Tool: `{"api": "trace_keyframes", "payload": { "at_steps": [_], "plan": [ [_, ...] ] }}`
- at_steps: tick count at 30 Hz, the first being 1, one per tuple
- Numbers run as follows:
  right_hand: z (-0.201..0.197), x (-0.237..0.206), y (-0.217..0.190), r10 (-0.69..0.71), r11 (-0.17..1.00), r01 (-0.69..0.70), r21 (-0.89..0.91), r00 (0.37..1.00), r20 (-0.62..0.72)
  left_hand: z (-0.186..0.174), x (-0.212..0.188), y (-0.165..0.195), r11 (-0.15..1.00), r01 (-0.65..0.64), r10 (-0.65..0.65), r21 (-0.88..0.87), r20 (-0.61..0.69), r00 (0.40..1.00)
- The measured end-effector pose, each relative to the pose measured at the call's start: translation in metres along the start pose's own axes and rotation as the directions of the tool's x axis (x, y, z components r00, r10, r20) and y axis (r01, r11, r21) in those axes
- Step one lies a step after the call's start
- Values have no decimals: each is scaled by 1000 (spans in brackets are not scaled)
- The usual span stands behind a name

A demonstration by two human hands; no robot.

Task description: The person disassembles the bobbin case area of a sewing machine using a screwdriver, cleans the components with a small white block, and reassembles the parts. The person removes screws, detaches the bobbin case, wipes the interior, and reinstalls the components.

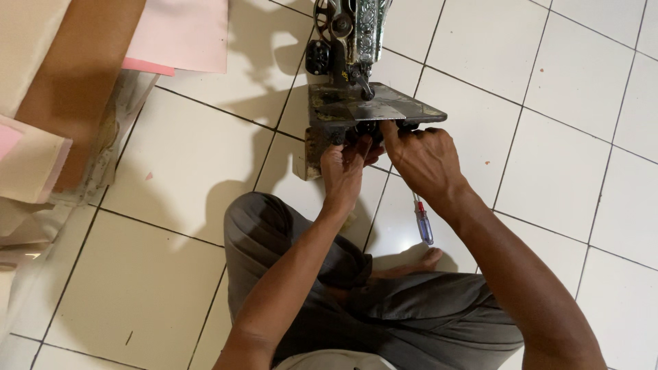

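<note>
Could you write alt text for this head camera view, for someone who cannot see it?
Both hands, left hand and right hand, grip the near edge of a sewing machine standing on a white tiled floor. A screwdriver lies on the floor beside the person's foot.

left hand [343, 171] and right hand [425, 159] reach forward, fingers curled.

I take this for a small home tailoring or repair workspace set up on the floor. I see a white tiled floor [548, 137] with dark grout lines, and an old black sewing machine head [353, 62] with ornate metalwork standing directly on it. Sheets of pink and brown paper or card [103, 62] lie stacked at the left, and a small screwdriver [423, 223] rests on the tiles.
</note>
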State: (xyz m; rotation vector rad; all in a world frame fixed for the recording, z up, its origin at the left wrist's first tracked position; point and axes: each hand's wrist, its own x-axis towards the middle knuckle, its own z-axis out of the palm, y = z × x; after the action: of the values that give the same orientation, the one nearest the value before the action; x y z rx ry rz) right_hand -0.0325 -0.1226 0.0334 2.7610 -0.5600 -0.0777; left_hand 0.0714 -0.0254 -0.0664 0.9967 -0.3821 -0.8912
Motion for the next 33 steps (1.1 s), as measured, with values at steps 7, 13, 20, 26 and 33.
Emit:
{"api": "trace_keyframes", "payload": {
  "at_steps": [7,13,20,26,33],
  "plan": [
    [8,-2,-2,-18,999,20,-42,998,55,-1,-1,-2,999,29,-30,-41,-10,1000],
    [5,-3,-5,46,999,-50,23,988,149,-1,-2,1,998,61,-61,-8,11,998],
    [-9,2,-7,22,999,-19,-41,997,73,-2,-1,-1,1000,31,-31,-1,6,999],
    [39,-43,-14,333,864,-229,448,928,-168,-3,1,0,995,75,-76,71,16,997],
    [141,-142,-30,482,565,-706,428,703,523,-22,-15,-13,988,124,-125,96,10,992]
  ]
}}
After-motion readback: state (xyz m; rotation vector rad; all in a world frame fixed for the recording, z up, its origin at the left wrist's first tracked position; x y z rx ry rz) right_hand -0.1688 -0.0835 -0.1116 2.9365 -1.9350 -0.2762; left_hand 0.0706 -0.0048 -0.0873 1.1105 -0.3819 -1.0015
